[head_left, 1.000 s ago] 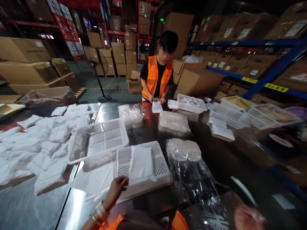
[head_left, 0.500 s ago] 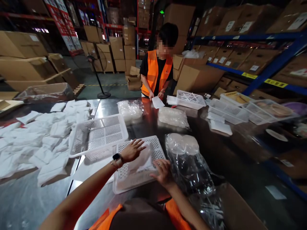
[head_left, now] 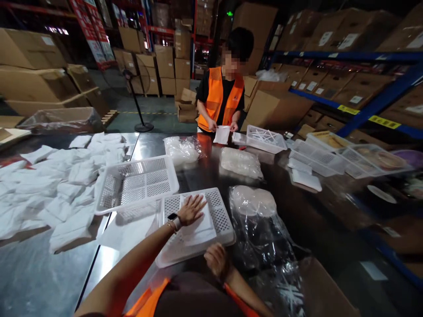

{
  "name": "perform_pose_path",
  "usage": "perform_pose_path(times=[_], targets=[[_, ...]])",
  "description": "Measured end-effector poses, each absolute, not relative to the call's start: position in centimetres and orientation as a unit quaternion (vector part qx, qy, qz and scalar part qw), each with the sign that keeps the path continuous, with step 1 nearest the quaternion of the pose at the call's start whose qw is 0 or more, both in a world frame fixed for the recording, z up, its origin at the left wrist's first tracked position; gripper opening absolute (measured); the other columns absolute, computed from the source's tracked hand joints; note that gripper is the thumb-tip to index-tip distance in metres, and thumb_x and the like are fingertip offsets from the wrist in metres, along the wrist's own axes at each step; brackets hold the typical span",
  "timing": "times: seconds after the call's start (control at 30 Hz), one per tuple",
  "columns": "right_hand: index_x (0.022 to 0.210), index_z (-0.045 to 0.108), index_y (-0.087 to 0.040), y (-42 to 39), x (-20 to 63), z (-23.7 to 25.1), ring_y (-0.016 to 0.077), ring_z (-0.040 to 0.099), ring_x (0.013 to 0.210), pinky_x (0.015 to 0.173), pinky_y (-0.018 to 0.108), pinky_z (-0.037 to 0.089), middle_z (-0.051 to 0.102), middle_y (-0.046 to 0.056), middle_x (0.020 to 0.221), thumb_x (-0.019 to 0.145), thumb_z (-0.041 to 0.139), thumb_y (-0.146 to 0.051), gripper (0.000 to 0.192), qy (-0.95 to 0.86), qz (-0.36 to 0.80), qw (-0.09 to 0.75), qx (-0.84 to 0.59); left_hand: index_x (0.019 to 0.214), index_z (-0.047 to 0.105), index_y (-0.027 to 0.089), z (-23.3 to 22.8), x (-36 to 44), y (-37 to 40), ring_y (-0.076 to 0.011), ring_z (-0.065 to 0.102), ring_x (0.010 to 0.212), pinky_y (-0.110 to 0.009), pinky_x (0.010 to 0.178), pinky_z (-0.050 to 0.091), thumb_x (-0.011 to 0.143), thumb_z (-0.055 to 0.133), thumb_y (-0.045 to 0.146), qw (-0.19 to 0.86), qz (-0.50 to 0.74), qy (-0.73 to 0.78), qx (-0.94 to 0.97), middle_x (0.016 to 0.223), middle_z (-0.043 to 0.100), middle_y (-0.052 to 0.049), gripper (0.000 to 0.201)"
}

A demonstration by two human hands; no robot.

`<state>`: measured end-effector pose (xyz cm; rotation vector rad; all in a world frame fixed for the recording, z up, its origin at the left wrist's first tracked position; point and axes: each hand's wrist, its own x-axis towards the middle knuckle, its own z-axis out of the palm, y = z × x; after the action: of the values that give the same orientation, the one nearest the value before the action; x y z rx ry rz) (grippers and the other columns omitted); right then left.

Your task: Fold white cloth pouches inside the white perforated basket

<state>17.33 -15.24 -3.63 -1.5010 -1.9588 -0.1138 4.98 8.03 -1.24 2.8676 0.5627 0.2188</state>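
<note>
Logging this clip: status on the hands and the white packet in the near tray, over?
Left hand flat on white packet in near tray. Right hand curled at tray's front edge, holding nothing visible. Plastic bag lies right of the tray.

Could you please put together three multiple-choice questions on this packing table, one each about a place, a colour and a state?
1. Where does the left hand rest?
A. On the white packet in the near basket
B. On the floor fan
C. Inside a cardboard box

2. What colour is the vest of the co-worker across the table?
A. Blue
B. Orange
C. Green

3. How does the right hand stand?
A. Gripping a basket handle
B. Curled by the basket's near edge, holding nothing visible
C. Lifted high with a packet

Answers:
1 A, the palm lies flat on the packet.
2 B, the vest is bright orange over a black shirt.
3 B, the fingers are curled and nothing shows in them.
</note>
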Motion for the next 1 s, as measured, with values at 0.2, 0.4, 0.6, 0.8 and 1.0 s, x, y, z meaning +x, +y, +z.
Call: perform_pose_path(times=[0.2,0.4,0.6,0.8,1.0], targets=[[0.126,0.055,-0.033,-10.5,25.9,-2.5,0.0254,0.056,0.123,0.100,0.053,0.048,0.063,0.006,0.127,0.084,0.039,-0.002,0.055,-0.767,-0.076,0.285,-0.570,0.151,0.026,0.021,1.5,-0.1,8.0,-0.0213,0.031,0.143,-0.045,0.119,0.022,0.086,0.043,0.010,0.145,0.041,0.111,0.982,0.154,0.036,-0.010,0.069],[0.129,0.057,-0.029,-5.0,27.7,-1.2,0.0210,0.049,0.132,0.107,0.051,0.043,0.059,0.007,0.136,0.092,0.039,-0.005,0.048,-0.898,0.016,0.145,-0.416,0.145,0.035,0.040,-0.3,-2.1,5.8,-0.0271,0.029,0.144,-0.058,0.116,0.023,0.088,0.053,0.012,0.058,0.055,0.029,0.996,0.156,0.032,-0.006,0.066],[0.125,0.061,-0.016,-4.4,26.5,-1.3,0.0247,0.050,0.130,0.109,0.056,0.038,0.063,0.015,0.129,0.083,0.040,-0.008,0.047,-0.902,0.100,0.183,-0.379,0.134,0.054,0.023,-2.4,-2.8,4.9,-0.0227,0.049,0.132,-0.046,0.114,0.036,0.091,0.046,0.015,0.140,0.096,0.114,0.979,0.137,0.058,-0.009,0.044],[0.078,0.072,-0.018,-4.3,23.9,-1.6,0.0222,0.069,0.075,0.072,0.037,0.056,0.073,0.008,0.075,0.085,0.051,-0.042,0.033,-0.628,0.245,0.452,-0.584,0.105,0.068,0.022,-1.9,-4.0,3.4,-0.0209,0.067,0.099,-0.035,0.091,0.052,0.087,0.046,0.031,0.358,0.245,0.317,0.844,0.106,0.074,-0.007,0.030],[0.055,0.049,-0.021,-3.3,22.0,-2.1,0.0150,0.050,0.049,0.049,0.027,0.042,0.054,0.002,0.050,0.085,0.033,-0.071,0.061,-0.447,0.167,0.534,-0.698,0.073,0.058,0.021,-1.7,0.2,2.0,-0.0186,0.061,0.064,-0.031,0.064,0.049,0.096,0.023,0.048,0.371,0.326,0.462,0.737,0.068,0.066,-0.005,0.050]])
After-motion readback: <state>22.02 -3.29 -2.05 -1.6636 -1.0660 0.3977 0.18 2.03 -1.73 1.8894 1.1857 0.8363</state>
